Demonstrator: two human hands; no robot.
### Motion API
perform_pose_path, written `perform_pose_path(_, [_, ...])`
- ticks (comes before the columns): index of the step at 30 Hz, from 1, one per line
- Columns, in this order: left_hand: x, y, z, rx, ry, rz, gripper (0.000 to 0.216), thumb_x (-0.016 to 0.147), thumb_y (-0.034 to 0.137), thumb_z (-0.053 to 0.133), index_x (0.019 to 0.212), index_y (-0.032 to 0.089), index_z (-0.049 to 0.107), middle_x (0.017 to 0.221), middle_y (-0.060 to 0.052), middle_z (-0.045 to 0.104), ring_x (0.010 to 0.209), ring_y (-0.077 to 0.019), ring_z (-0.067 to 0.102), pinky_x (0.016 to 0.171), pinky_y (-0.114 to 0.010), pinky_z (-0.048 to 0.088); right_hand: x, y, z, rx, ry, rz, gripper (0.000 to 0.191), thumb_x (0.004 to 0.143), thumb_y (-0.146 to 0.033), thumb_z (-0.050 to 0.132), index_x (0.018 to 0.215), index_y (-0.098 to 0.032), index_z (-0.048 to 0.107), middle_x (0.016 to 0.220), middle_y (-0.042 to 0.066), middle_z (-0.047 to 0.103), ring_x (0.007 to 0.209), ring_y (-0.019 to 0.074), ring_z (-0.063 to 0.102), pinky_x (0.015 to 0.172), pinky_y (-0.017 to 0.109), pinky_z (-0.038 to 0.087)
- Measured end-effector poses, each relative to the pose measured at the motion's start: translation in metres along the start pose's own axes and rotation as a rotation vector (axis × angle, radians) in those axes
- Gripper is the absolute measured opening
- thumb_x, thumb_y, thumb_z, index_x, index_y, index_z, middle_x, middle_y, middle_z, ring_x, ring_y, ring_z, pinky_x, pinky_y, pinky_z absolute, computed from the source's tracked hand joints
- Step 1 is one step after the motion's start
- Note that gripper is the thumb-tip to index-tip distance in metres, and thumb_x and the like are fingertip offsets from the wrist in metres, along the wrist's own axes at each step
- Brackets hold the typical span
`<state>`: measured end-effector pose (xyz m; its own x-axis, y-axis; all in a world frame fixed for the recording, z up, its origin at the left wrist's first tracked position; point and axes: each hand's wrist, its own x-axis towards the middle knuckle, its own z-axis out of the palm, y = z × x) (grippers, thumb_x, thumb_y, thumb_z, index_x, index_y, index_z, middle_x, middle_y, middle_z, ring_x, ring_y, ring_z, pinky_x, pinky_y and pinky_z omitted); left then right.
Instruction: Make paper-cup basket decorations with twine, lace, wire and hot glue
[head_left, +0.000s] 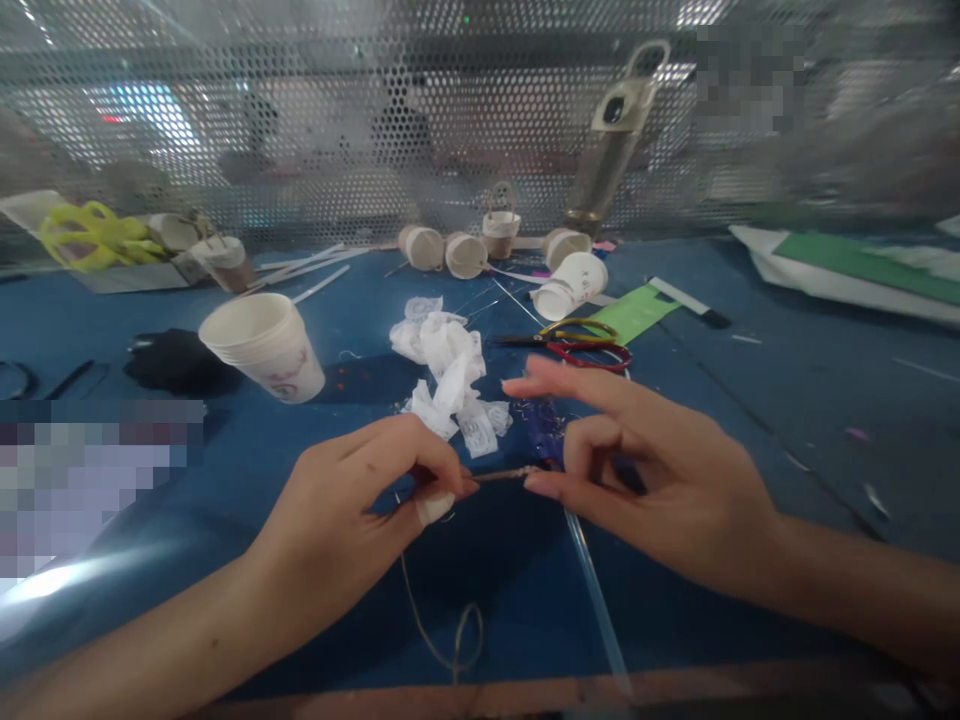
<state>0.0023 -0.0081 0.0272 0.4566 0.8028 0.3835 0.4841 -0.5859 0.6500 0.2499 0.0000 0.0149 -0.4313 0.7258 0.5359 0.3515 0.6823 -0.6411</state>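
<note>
A thin brown cord (499, 475) is stretched between my two hands over the blue table. My left hand (375, 480) pinches one end between thumb and fingertips, and a pale bandage wraps its thumb. From under it a loose tail of the cord (450, 660) hangs down and curls into a loop. At the cord's other end, which looks twisted or knotted, my right hand (652, 460) closes thumb and a bent finger, its index finger raised. Just beyond lie crumpled white papers (446, 360) and a dark blue, shiny bundle (544, 430). A clear stick (596, 600) lies below my right hand.
Stacked paper cups (262, 345) stand at left, near a black lump (180, 360). Scissors (577, 340) lie beside a green sheet (637, 315). Small cups (465, 255) and a tipped paper cup (570, 285) sit toward the perforated metal screen (337, 130). A bottle (611, 150) leans there.
</note>
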Motion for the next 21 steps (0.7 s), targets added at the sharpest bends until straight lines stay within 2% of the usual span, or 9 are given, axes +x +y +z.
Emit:
perform_pose_path(3, [0.0007, -0.0005, 0.0, -0.006, 0.006, 0.009, 0.02, 0.086, 0.005, 0.065, 0.081, 0.024, 0.063, 0.081, 0.007, 0.074, 0.075, -0.0099, 0.07, 0.07, -0.018, 0.05, 0.0004, 0.0, 0.0, -0.161, 0.055, -0.087, 0.031, 0.088, -0.019, 0.074, 0.119, -0.02, 0.067, 0.118, 0.008, 0.071, 0.051, 0.0032, 0.051, 0.043, 0.017, 0.047])
perform_pose_path(6, [0.0012, -0.0009, 0.0002, -0.015, 0.007, 0.018, 0.02, 0.087, 0.006, 0.065, 0.082, 0.025, 0.063, 0.081, 0.009, 0.074, 0.075, -0.0083, 0.071, 0.07, -0.015, 0.05, 0.0007, -0.001, -0.0006, -0.203, 0.097, -0.108, 0.017, 0.087, -0.021, 0.077, 0.102, -0.02, 0.068, 0.106, 0.005, 0.073, 0.051, 0.0039, 0.056, 0.045, 0.018, 0.048])
perform_pose_path(8, [0.001, -0.001, 0.0006, -0.014, 0.011, 0.023, 0.02, 0.087, 0.006, 0.065, 0.082, 0.025, 0.063, 0.081, 0.009, 0.074, 0.074, -0.0075, 0.071, 0.07, -0.014, 0.05, 0.0003, -0.0014, -0.0017, -0.24, 0.094, -0.181, 0.01, 0.086, -0.017, 0.077, 0.092, -0.02, 0.069, 0.1, 0.004, 0.075, 0.063, 0.008, 0.066, 0.053, 0.02, 0.053])
perform_pose_path(10, [0.0003, -0.0011, 0.0009, -0.019, 0.008, 0.022, 0.02, 0.087, 0.007, 0.066, 0.082, 0.025, 0.063, 0.081, 0.009, 0.074, 0.075, -0.0073, 0.071, 0.07, -0.014, 0.05, -0.0005, -0.0016, -0.0033, -0.266, 0.08, -0.273, 0.009, 0.086, -0.013, 0.076, 0.088, -0.02, 0.07, 0.095, 0.004, 0.076, 0.077, 0.0126, 0.073, 0.065, 0.022, 0.057])
perform_pose_path(12, [-0.0006, -0.0012, 0.0008, -0.033, 0.002, 0.01, 0.019, 0.087, 0.008, 0.067, 0.082, 0.026, 0.064, 0.081, 0.01, 0.074, 0.075, -0.0073, 0.071, 0.069, -0.014, 0.051, -0.0012, -0.0017, -0.0052, -0.281, 0.072, -0.321, 0.009, 0.086, -0.012, 0.077, 0.087, -0.019, 0.072, 0.093, 0.004, 0.077, 0.081, 0.0144, 0.075, 0.07, 0.024, 0.059])
perform_pose_path(17, [-0.0013, -0.0005, -0.0007, -0.06, -0.012, -0.022, 0.018, 0.086, 0.007, 0.069, 0.083, 0.025, 0.066, 0.082, 0.009, 0.075, 0.076, -0.0078, 0.071, 0.071, -0.015, 0.051, -0.0008, -0.0039, -0.0079, -0.287, 0.089, -0.335, 0.011, 0.085, -0.013, 0.078, 0.084, -0.021, 0.071, 0.089, 0.002, 0.079, 0.075, 0.0136, 0.076, 0.064, 0.023, 0.06])
perform_pose_path(21, [0.0006, 0.0001, -0.0001, -0.091, 0.001, -0.015, 0.018, 0.085, 0.007, 0.07, 0.083, 0.024, 0.066, 0.082, 0.008, 0.074, 0.076, -0.0074, 0.07, 0.071, -0.014, 0.051, 0.0002, -0.0081, -0.0098, -0.3, 0.076, -0.325, 0.009, 0.086, -0.011, 0.076, 0.083, -0.018, 0.073, 0.09, 0.004, 0.08, 0.076, 0.0137, 0.077, 0.069, 0.022, 0.062])
